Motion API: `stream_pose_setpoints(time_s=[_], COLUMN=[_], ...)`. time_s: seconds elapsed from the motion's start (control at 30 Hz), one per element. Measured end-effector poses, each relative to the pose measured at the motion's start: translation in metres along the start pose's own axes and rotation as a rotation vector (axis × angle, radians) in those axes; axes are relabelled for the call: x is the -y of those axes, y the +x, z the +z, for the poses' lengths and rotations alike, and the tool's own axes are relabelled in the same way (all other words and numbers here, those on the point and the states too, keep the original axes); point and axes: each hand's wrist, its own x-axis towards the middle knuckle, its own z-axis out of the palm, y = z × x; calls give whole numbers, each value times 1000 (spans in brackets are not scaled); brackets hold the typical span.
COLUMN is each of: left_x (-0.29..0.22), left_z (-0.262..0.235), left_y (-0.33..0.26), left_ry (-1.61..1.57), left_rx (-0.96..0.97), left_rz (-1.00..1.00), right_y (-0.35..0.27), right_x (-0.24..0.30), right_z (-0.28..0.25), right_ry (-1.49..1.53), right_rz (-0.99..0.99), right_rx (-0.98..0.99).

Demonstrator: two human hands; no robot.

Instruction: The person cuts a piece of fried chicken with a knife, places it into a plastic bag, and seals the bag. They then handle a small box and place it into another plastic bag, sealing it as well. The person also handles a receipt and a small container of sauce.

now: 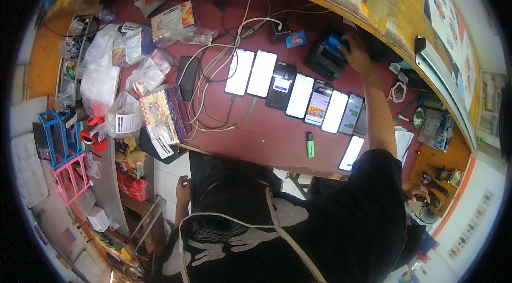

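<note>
My right arm stretches forward over the dark red table (pixel 256 147). At its end my right hand (pixel 354 51) has its fingers bent over the side of a small black device with a blue top (pixel 326 56), which looks like a label printer. Low on the left, beside the table's front edge, my left hand (pixel 183 189) hangs with loosely curled fingers and nothing visible in it. Between my hands lies a slanting row of phones, several with lit screens, including a white-screened phone (pixel 262 74) and one with a colourful screen (pixel 318 101). Another lit phone (pixel 351 153) lies nearer me.
A green highlighter (pixel 310 145) lies near the front edge. White cables (pixel 234 43) tangle behind the phones, beside a dark phone (pixel 188 77). Plastic-wrapped parcels (pixel 159 115) pile up on the left. Another person's hand (pixel 416 191) shows at far right, near an orange shelf (pixel 440 168).
</note>
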Motion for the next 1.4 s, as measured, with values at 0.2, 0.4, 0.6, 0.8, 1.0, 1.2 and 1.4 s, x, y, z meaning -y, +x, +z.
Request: stream_pose_setpoints(time_s=[0.2,0.4,0.6,0.8,1.0,1.2,1.4], left_x=[-12,33,54,0,-17,16,31], left_z=[7,2,11,12,12,8,14], left_y=[0,-5,4,1,4,1,-10], left_ry=[3,-13,45,-18,27,-37,-52], left_rx=[-49,-52,-29,-9,-22,-39,-59], left_rz=[111,-76,-30,21,40,46,-20], right_y=[3,5,1,-1,4,26,36], right_x=[-1,-10,4,4,-18,-29,-29], right_z=[4,-3,1,-3,2,11,5], right_ry=[155,217,613,720,544,561,393], right_rz=[122,127,288,347,274,195,219], right_rx=[-121,27,-18,56,85,98,130])
